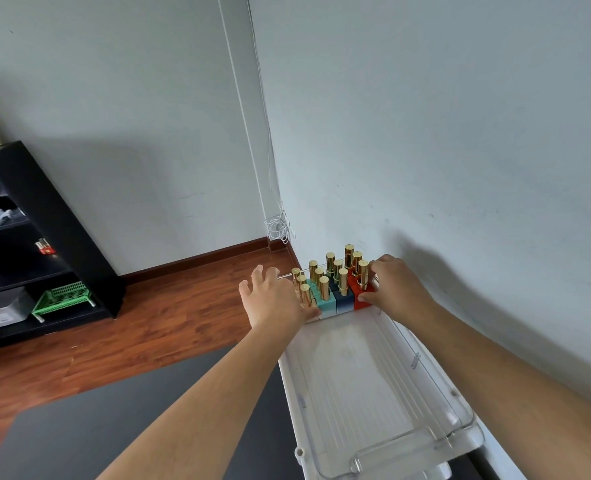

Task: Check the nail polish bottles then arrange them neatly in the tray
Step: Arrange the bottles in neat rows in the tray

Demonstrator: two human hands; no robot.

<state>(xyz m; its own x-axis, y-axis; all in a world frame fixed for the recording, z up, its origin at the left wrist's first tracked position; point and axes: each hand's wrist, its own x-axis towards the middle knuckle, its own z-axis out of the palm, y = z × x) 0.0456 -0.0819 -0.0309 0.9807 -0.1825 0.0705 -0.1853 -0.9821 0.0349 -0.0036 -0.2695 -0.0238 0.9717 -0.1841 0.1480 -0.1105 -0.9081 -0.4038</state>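
Observation:
A long clear plastic tray lies on a grey table against the wall. At its far end stand several square nail polish bottles with tall gold caps, packed in rows: pale ones at the left, teal, dark blue and red at the right. My left hand rests against the left side of the block with fingers spread. My right hand presses the right side, thumb on the front red bottle. The tray's near part holds nothing.
The grey table top extends to the left of the tray. A black shelf unit with a green basket stands on the wooden floor at the left. White cables hang in the wall corner.

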